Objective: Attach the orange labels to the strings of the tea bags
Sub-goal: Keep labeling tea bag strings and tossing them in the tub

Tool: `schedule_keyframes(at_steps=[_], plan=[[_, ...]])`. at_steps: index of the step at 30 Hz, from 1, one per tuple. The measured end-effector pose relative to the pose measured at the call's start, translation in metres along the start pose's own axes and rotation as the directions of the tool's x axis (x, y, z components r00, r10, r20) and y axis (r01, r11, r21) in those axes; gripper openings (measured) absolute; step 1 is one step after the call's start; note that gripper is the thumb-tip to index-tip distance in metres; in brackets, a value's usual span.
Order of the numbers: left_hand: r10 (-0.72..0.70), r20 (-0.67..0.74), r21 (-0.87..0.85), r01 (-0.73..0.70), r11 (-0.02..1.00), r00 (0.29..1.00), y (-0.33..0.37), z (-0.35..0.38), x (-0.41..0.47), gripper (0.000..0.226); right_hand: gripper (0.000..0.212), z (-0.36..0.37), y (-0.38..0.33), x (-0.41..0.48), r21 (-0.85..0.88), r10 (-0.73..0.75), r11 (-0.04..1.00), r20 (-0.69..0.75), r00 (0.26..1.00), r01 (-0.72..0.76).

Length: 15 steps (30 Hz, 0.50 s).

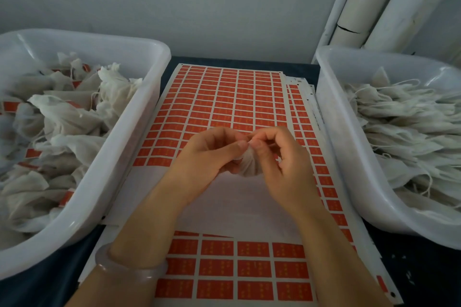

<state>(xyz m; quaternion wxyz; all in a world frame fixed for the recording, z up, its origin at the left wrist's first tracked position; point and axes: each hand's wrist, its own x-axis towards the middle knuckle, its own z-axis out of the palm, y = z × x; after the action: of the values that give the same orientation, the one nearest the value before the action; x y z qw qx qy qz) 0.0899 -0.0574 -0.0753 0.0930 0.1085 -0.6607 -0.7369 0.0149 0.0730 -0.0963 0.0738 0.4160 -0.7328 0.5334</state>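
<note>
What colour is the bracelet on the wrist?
Pale, milky pink bracelet, seen in the head view.

Nothing here is readable to me. The orange labels on my sheet carry small yellowish marks, too blurred to make out, and the dark print along the edge of the sheets underneath is equally illegible.

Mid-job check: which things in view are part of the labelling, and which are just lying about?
In the job:
left hand and right hand, pinching a tea bag
orange label sheet
right tub, unlabelled bags
left tub, labelled bags

Lying about:
white pipes
bracelet
</note>
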Motion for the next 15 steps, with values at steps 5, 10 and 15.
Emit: schedule_keyframes(at_steps=[5,10,15], plan=[[0.281,0.074,0.404,-0.286,0.869,0.957,0.0007,-0.0027,0.0011,0.017,0.003,0.0007,0.0014,-0.0010,0.014,0.060,0.998,0.015,0.998,-0.060],[0.223,0.012,0.432,-0.206,0.878,0.975,-0.0064,-0.0005,0.0032,0.024,0.011,-0.0011,0.0038,-0.0007,-0.079,0.088,0.993,0.063,0.994,-0.083],[0.365,0.070,0.357,-0.365,0.860,0.928,-0.0064,-0.0004,0.0010,0.017,0.007,0.0035,-0.0032,-0.0022,0.044,0.151,0.987,0.095,0.984,-0.155]])
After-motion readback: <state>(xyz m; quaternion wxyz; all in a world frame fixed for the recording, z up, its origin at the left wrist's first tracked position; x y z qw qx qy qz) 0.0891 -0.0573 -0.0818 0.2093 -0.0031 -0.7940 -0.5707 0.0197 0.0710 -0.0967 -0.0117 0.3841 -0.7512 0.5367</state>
